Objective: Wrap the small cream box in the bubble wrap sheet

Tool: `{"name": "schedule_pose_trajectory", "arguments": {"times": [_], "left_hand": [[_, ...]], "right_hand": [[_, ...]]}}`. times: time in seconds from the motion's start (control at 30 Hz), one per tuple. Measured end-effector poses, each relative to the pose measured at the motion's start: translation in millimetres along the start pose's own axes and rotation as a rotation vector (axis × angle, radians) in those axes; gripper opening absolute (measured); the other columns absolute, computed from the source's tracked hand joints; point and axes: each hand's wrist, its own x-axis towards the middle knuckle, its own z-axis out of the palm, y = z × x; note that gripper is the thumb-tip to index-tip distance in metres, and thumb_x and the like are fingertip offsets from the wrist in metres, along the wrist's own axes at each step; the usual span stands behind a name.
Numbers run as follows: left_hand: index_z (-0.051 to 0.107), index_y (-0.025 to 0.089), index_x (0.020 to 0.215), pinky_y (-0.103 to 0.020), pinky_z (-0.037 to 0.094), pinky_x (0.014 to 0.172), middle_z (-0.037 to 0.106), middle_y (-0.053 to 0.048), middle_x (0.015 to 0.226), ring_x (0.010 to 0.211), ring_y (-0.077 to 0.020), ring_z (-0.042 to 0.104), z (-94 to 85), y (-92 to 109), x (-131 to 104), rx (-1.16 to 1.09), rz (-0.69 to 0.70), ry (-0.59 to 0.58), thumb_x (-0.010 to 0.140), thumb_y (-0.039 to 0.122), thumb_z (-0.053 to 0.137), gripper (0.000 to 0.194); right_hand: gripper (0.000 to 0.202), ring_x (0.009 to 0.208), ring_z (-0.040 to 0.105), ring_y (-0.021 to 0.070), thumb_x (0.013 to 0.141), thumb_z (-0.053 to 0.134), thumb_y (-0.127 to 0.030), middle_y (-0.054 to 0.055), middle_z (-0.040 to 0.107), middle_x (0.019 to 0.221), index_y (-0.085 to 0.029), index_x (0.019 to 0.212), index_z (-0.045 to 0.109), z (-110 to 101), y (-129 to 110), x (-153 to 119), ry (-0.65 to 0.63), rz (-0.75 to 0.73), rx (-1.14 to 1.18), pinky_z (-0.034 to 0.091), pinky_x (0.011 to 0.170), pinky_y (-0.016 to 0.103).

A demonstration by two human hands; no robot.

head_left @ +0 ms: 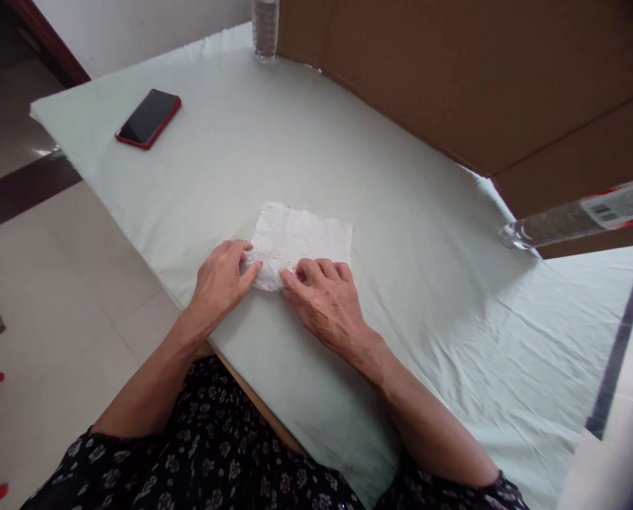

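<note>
A small white sheet with a bumpy surface, which looks like bubble wrap [305, 234], lies flat on the cloth-covered table in front of me. At its left edge rests my left hand [220, 280], thumb and forefinger apart, both tips touching the sheet's near left corner. My right hand [329, 301] is over the near edge, its fingers curled and its thumb and forefinger pinched on the sheet. The knuckles hide part of that edge and the near right corner.
A phone in a red case [149, 119] lies at the far left of the pale green tablecloth [215, 142]. A large cardboard panel [427, 71] stands along the back and right. Clear plastic bottles stand by it, one at the back [266, 32] and one at right [566, 218].
</note>
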Motion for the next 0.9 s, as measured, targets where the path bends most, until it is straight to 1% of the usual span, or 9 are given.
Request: {"name": "schedule_pose_trajectory", "arguments": {"times": [0.1, 0.3, 0.37, 0.47, 0.53, 0.6, 0.67, 0.8, 0.9], "left_hand": [[0.067, 0.015, 0.122, -0.038, 0.052, 0.08, 0.073, -0.009, 0.099, 0.077, -0.0214, 0.064, -9.4, -5, -8, -0.025, -0.104, -0.019, 0.087, 0.042, 0.062, 0.044], [0.065, 0.016, 0.128, -0.032, 0.051, 0.067, 0.072, -0.004, 0.083, 0.07, -0.0203, 0.066, -11.2, -10, -13, -0.222, -0.245, -0.13, 0.083, 0.056, 0.062, 0.061], [0.069, 0.016, 0.118, -0.03, 0.047, 0.061, 0.069, -0.003, 0.074, 0.066, -0.0199, 0.063, -10.2, -9, -8, -0.208, -0.255, -0.132, 0.08, 0.058, 0.064, 0.057], [0.072, 0.017, 0.089, -0.028, 0.04, 0.056, 0.062, 0.0, 0.064, 0.06, -0.0174, 0.055, -11.4, -5, 0, -0.195, -0.229, -0.143, 0.077, 0.058, 0.067, 0.043], [0.066, 0.018, 0.07, -0.027, 0.035, 0.053, 0.056, 0.001, 0.058, 0.056, -0.0146, 0.049, -12.5, -1, 3, -0.235, -0.215, -0.186, 0.077, 0.055, 0.067, 0.037], [0.056, 0.02, 0.06, -0.026, 0.032, 0.05, 0.049, 0.003, 0.055, 0.053, -0.0118, 0.043, -12.2, 4, 3, -0.309, -0.191, -0.207, 0.077, 0.047, 0.067, 0.034], [0.05, 0.02, 0.059, -0.024, 0.032, 0.049, 0.046, 0.005, 0.055, 0.053, -0.0101, 0.041, -10.1, 9, 0, -0.393, -0.164, -0.175, 0.075, 0.04, 0.067, 0.031], [0.052, 0.02, 0.066, -0.021, 0.041, 0.048, 0.049, 0.005, 0.06, 0.054, -0.0095, 0.047, -2.3, 20, -3, -0.612, -0.187, -0.155, 0.073, 0.035, 0.068, 0.023], [0.053, 0.02, 0.07, -0.02, 0.045, 0.046, 0.052, 0.005, 0.059, 0.054, -0.01, 0.051, 2.8, 27, -1, -0.766, -0.249, -0.184, 0.069, 0.034, 0.069, 0.021]], "right_hand": [[0.016, 0.087, 0.043, 0.0217, 0.099, 0.055, -0.019, 0.005, 0.066, 0.096, -0.024, 0.111, 0.065, 0, 0, 0, -0.017, -0.001, -0.007, 0.026, 0.077, 0.037], [0.016, 0.088, 0.041, 0.0226, 0.098, 0.055, -0.017, 0.005, 0.064, 0.094, -0.025, 0.108, 0.065, 0, 0, 3, -0.035, -0.003, -0.013, 0.025, 0.075, 0.037], [0.015, 0.087, 0.041, 0.023, 0.098, 0.055, -0.017, 0.005, 0.064, 0.094, -0.024, 0.107, 0.065, 0, -1, 4, -0.048, -0.003, -0.007, 0.026, 0.075, 0.038], [0.016, 0.087, 0.042, 0.0235, 0.098, 0.054, -0.018, 0.006, 0.064, 0.096, -0.025, 0.108, 0.065, -1, -1, 4, -0.074, -0.001, 0.007, 0.026, 0.075, 0.038], [0.017, 0.087, 0.043, 0.0237, 0.099, 0.053, -0.018, 0.006, 0.065, 0.097, -0.025, 0.109, 0.065, -1, -1, 4, -0.082, 0.001, 0.017, 0.026, 0.075, 0.039], [0.018, 0.087, 0.043, 0.0237, 0.099, 0.053, -0.018, 0.006, 0.065, 0.097, -0.025, 0.109, 0.065, -1, 0, 4, -0.084, 0.003, 0.026, 0.026, 0.075, 0.039], [0.018, 0.086, 0.043, 0.0233, 0.099, 0.053, -0.017, 0.006, 0.065, 0.096, -0.025, 0.108, 0.065, 0, -1, 4, -0.085, 0.004, 0.025, 0.026, 0.075, 0.039], [0.02, 0.085, 0.045, 0.023, 0.098, 0.05, -0.014, 0.006, 0.066, 0.094, -0.025, 0.104, 0.065, 0, -2, 5, -0.093, 0.009, 0.004, 0.026, 0.074, 0.039], [0.025, 0.086, 0.049, 0.0241, 0.096, 0.052, -0.014, 0.007, 0.068, 0.097, -0.022, 0.118, 0.062, -4, -2, 6, -0.101, 0.007, 0.019, 0.027, 0.074, 0.039]]}}
